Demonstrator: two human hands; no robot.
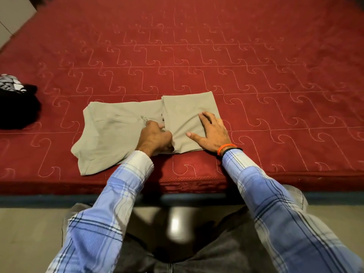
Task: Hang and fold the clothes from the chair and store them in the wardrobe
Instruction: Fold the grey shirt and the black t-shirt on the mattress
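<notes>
Tan trousers (118,134) lie on the red bed (216,56), near its front edge, with one part folded over on the right. The left hand (155,137) is curled and grips the cloth at the fold. The right hand (211,133) lies flat with straight fingers on the folded part. At nine o'clock sits a pile of dark clothes (15,103).

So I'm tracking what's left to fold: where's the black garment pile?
In the head view, the crumpled black garment pile lies at the far left edge of the red quilted mattress, left of the folded beige trousers.
</notes>
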